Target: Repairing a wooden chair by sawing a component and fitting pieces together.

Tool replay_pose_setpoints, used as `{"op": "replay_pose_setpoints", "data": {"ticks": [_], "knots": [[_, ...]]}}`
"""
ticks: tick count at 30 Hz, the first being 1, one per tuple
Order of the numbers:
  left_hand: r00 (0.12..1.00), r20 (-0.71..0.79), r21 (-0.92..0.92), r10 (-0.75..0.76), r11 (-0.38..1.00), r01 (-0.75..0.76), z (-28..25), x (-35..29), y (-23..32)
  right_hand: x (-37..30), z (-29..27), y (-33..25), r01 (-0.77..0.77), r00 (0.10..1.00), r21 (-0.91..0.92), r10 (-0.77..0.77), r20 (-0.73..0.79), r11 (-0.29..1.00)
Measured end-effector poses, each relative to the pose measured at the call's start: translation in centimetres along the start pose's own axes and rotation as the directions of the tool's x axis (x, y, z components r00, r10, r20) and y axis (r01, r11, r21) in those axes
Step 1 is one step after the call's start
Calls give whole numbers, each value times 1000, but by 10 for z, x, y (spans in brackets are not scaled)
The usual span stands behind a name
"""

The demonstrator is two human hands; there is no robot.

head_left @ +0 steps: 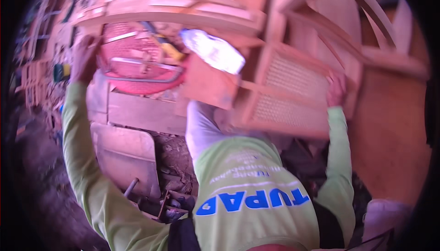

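My left hand (85, 58) is raised at the left, beside the rim of a red woven basket (133, 84) and just below the left end of a curved wooden rail (183, 17). Its fingers look curled, but blur hides what they hold. On the right, my right hand (337, 88) is closed over the side bar of a wooden chair frame (350, 84). Two woven cane panels (295, 77) fill this frame to the left of that hand. The chair's legs and curved bars reach away toward the upper right.
The basket holds a hacksaw (146, 63), a yellow-handled tool (169, 49) and scraps. A shiny clear plastic item (215, 51) lies near a small wooden board (211, 84). A flat wooden panel (123, 157) lies at lower left; a brown board (389, 132) stands right. Wood pieces clutter the far left.
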State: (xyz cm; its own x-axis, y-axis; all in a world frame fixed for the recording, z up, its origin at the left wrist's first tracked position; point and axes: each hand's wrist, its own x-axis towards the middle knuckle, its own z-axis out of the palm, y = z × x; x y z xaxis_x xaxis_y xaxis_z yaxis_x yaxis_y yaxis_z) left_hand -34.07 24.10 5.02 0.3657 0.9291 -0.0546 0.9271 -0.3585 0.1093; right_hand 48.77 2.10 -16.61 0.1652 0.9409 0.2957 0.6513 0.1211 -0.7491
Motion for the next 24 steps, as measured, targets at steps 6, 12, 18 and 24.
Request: {"op": "replay_pose_setpoints", "data": {"ticks": [6,12,18,24], "knots": [[928,-350,-246,-127,968,40,-17,-88,164,22,-3,-37,271,960,-415,-277,46,869],[946,69,-931,-316,322,175,111,-136,370,20,-8,-37,328,934,-393,-356,1,859],[949,231,-967,-215,58,248,140,-124,451,17,-9,-24,327,928,-391,-370,-38,860],[931,356,-930,-78,-128,345,131,-130,474,15,-7,-18,319,932,-402,-362,-32,858]]}}
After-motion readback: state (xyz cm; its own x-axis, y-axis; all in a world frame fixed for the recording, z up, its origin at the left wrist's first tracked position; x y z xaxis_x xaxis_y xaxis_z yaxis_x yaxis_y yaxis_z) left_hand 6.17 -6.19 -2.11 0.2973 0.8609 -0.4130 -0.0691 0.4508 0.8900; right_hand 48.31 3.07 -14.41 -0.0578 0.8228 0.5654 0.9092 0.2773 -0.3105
